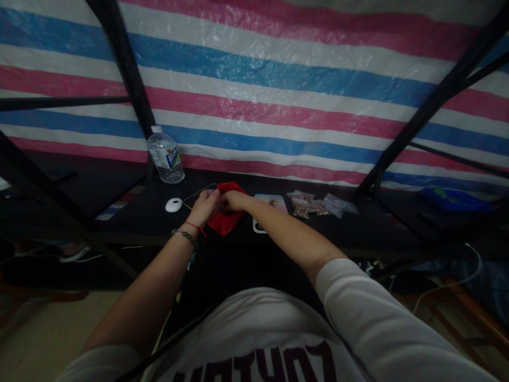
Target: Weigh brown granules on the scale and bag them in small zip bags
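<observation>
A red pouch or piece of thin red cloth (226, 224) lies on the black tabletop under both hands. My left hand (204, 207) is closed at its left side, fingers bent in, and seems to grip its edge. My right hand (235, 201) reaches over it from the right. Its fingers are curled together at the middle of the red material, close to the left fingertips. Whatever is between those fingers is small, dark and too blurred to name. A thin cord loops out on the table just left of the pouch.
A white oval case (174, 205) and a clear water bottle (166, 156) stand to the left. On the right are a phone (278, 201), partly under my forearm, and small clear bags of brownish bits (302, 206). Black frame posts and a striped sheet (270, 111) close off the back.
</observation>
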The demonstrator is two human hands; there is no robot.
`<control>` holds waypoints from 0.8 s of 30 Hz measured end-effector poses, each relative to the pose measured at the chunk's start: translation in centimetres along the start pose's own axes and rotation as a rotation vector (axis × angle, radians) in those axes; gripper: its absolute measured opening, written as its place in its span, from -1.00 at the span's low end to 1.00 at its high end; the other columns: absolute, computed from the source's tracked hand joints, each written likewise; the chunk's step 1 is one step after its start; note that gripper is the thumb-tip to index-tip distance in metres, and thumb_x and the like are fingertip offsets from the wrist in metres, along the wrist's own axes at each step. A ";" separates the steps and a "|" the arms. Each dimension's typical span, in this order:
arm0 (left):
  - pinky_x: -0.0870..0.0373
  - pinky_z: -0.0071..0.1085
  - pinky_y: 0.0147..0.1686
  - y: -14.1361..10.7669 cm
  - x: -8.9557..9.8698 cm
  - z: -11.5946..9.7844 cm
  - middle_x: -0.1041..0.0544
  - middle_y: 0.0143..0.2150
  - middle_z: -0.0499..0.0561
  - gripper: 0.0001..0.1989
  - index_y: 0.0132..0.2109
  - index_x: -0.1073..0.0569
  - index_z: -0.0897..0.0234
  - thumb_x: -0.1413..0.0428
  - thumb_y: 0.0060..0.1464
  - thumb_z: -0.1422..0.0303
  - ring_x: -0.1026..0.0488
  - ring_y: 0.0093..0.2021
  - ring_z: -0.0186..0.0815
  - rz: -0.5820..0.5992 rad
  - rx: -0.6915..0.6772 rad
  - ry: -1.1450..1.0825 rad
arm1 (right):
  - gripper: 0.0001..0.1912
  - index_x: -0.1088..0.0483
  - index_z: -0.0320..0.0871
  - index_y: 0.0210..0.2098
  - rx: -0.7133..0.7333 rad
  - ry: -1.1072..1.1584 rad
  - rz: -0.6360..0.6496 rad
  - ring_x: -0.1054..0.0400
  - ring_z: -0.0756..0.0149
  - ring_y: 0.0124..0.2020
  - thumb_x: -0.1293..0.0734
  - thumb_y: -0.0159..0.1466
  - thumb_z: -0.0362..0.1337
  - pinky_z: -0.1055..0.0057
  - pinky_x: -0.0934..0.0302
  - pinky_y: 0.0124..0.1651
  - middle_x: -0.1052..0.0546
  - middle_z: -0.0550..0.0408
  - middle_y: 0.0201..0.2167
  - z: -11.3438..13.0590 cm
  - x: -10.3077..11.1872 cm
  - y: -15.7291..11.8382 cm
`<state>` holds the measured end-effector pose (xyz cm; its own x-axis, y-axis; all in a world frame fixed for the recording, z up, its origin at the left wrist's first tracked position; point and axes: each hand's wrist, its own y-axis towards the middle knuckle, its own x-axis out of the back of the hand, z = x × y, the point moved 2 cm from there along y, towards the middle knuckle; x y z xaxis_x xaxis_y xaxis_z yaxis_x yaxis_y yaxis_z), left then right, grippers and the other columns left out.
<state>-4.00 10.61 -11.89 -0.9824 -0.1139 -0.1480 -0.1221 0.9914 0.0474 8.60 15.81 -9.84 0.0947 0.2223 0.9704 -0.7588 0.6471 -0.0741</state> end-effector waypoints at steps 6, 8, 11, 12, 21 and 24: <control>-0.19 -0.46 -0.56 -1.3 -0.9 -1.7 -0.39 -0.46 -0.04 -0.78 -0.27 -0.36 0.29 -0.09 0.12 0.20 -0.30 -0.57 -0.41 0.022 0.027 -0.062 | -0.75 -0.56 -0.16 -0.21 -0.037 -0.056 -0.006 -0.43 0.35 -0.30 -0.35 0.12 -0.42 0.55 -0.14 -0.32 -0.60 0.09 -0.25 -1.8 3.1 -1.9; -0.21 -0.46 -0.55 -1.3 -0.6 -1.9 -0.42 -0.43 -0.02 -0.76 -0.25 -0.37 0.28 -0.08 0.12 0.18 -0.32 -0.56 -0.40 0.000 0.023 -0.078 | -0.76 -0.57 -0.15 -0.22 -0.030 -0.062 -0.028 -0.43 0.36 -0.32 -0.36 0.11 -0.40 0.55 -0.15 -0.30 -0.61 0.10 -0.28 -2.2 3.9 -2.2; -0.22 -0.48 -0.57 -1.2 -0.5 -1.8 -0.44 -0.39 0.00 -0.76 -0.22 -0.38 0.28 -0.07 0.12 0.18 -0.32 -0.54 -0.40 -0.025 0.000 -0.117 | -0.75 -0.57 -0.16 -0.20 -0.007 -0.054 -0.050 -0.42 0.37 -0.33 -0.35 0.12 -0.39 0.55 -0.15 -0.28 -0.61 0.10 -0.28 -2.2 4.5 -2.5; -0.22 -0.49 -0.57 -1.2 -0.5 -1.8 -0.44 -0.38 0.00 -0.76 -0.22 -0.38 0.28 -0.08 0.12 0.18 -0.32 -0.55 -0.41 -0.026 -0.011 -0.136 | -0.74 -0.57 -0.16 -0.19 0.002 -0.047 -0.060 -0.42 0.38 -0.32 -0.35 0.12 -0.40 0.56 -0.15 -0.28 -0.61 0.10 -0.27 -2.1 4.6 -2.5; -0.25 -0.53 -0.57 -1.4 -0.8 -2.0 -0.44 -0.37 -0.02 -0.74 -0.15 -0.39 0.31 -0.09 0.08 0.22 -0.33 -0.55 -0.44 -0.042 -0.048 -0.196 | -0.73 -0.57 -0.14 -0.21 -0.003 0.006 -0.063 -0.41 0.38 -0.33 -0.36 0.10 -0.41 0.56 -0.15 -0.29 -0.60 0.13 -0.28 -1.1 4.3 -2.1; -0.28 -0.53 -0.56 -1.3 -0.8 -1.9 -0.44 -0.36 -0.02 -0.72 -0.12 -0.39 0.32 -0.09 0.08 0.23 -0.35 -0.53 -0.43 -0.035 -0.049 -0.193 | -0.74 -0.57 -0.13 -0.19 0.003 0.032 -0.055 -0.41 0.40 -0.33 -0.35 0.13 -0.41 0.56 -0.14 -0.29 -0.60 0.14 -0.28 -1.1 4.3 -2.2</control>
<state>-3.30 9.28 -9.92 -0.9325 -0.1294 -0.3372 -0.1675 0.9821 0.0864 11.41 16.18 -5.72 0.1566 0.2095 0.9652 -0.7536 0.6570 -0.0203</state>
